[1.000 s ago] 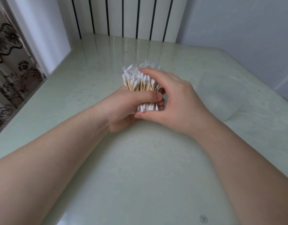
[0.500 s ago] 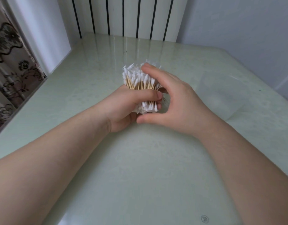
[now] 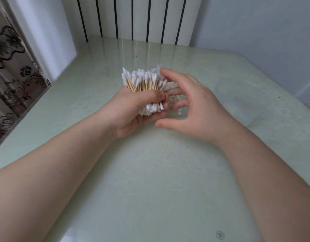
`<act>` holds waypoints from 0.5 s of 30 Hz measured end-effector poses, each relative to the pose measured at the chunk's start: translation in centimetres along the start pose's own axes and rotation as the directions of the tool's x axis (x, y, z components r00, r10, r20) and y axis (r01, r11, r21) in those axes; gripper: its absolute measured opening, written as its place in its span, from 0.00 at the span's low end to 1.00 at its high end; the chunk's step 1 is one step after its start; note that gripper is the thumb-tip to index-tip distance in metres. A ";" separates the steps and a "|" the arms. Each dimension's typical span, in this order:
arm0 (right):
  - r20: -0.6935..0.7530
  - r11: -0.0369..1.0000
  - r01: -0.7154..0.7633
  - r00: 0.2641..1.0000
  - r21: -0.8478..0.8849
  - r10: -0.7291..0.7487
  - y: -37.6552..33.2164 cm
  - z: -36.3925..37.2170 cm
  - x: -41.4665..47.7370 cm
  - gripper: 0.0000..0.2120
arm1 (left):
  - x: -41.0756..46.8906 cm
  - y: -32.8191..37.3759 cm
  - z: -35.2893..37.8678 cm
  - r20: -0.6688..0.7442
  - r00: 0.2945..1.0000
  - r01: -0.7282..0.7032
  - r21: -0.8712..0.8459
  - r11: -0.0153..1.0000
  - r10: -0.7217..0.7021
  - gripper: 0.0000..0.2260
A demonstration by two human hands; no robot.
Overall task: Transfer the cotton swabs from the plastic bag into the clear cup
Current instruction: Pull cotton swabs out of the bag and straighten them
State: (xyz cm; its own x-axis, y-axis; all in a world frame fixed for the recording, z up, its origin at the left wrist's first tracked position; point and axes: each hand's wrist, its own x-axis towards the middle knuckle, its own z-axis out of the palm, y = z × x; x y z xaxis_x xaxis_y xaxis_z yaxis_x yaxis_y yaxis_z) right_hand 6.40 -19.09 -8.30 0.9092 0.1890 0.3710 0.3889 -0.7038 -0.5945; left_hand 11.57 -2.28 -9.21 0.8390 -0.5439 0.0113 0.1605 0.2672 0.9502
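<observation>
One wide-angle camera, worn on the head, looks forward and steeply down over the bench (image 3: 159,198). It sits close: the left hand (image 3: 133,110) and right hand (image 3: 199,109) lie mid-frame above the bench. It faces the striped wall panel (image 3: 138,18) behind the bench's far edge.

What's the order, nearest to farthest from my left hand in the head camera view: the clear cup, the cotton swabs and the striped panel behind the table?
1. cotton swabs: bundled in the grip of the left hand.
2. clear cup: on the table to the right, beyond the right hand.
3. striped panel: upright behind the table's far edge.
</observation>
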 end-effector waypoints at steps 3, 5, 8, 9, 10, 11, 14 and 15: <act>-0.077 0.998 0.013 0.997 -0.058 -0.018 0.5 -0.4 0.0 0.22 | 0.6 -0.1 -0.5 -0.133 0.991 -0.026 -0.007 1.000 0.025 0.05; -0.095 0.984 -0.019 0.995 -0.175 0.002 1.0 -0.3 0.1 0.09 | 0.8 -0.2 -0.7 -0.172 0.985 -0.020 -0.019 1.000 0.016 0.04; -0.141 0.941 -0.067 0.990 -0.333 0.021 1.9 0.3 0.6 0.05 | 1.0 -0.4 -0.8 -0.180 0.984 -0.013 -0.024 1.000 0.009 0.04; -0.159 0.929 -0.082 0.987 -0.361 0.026 2.2 0.5 0.8 0.07 | 1.0 -0.5 -0.8 -0.182 0.983 -0.017 -0.020 1.000 0.013 0.05; -0.170 0.918 -0.094 0.985 -0.386 0.029 2.4 0.7 0.9 0.10 | 1.0 -0.5 -0.8 -0.185 0.983 -0.021 -0.014 1.000 0.018 0.05; -0.172 0.906 -0.108 0.984 -0.409 0.040 2.5 0.9 1.1 0.12 | 1.1 -0.6 -0.8 -0.185 0.982 -0.025 -0.009 1.000 0.023 0.05; -0.132 0.879 -0.172 0.983 -0.445 0.126 2.6 1.6 1.2 0.15 | 1.1 -0.8 -0.7 -0.178 0.984 -0.024 0.016 1.000 0.026 0.07; -0.114 0.873 -0.188 0.982 -0.449 0.153 2.6 1.8 1.3 0.15 | 1.2 -0.8 -0.8 -0.172 0.985 -0.023 0.025 0.999 0.027 0.07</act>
State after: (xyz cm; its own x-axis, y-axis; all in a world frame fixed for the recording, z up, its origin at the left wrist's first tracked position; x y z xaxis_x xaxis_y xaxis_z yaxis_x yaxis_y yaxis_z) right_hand 8.89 -19.43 -10.64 0.9350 -0.0001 0.3547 0.1017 -0.9579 -0.2684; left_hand 12.82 -2.54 -10.23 0.9201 -0.3913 -0.0165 0.1276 0.2596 0.9573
